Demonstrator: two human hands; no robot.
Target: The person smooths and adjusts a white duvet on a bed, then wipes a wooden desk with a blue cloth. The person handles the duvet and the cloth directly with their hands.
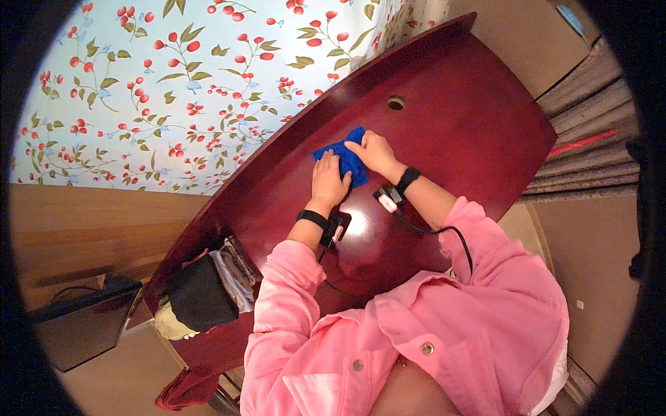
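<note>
A blue cloth [355, 161] lies on the dark red, glossy wooden desktop [458, 119]. Flat on the cloth's left part rests my left hand [329, 179], its thumb spread away from the fingers. My right hand [375, 151] has its fingers curled at the cloth's upper right edge, with the thumb on top. Each wrist wears a black strap with a small device and a cable; the left device [337, 229] and the right device [387, 200] hang on the inner sides.
A raised back edge [333, 101] runs along the desk before a cherry-print curtain [208, 93]. A round cable hole [396, 103] lies beyond my right hand. Folded clothes [205, 291] are stacked at the desk's left end, near a dark flat screen [83, 327]. Grey drapes [588, 119] hang at right.
</note>
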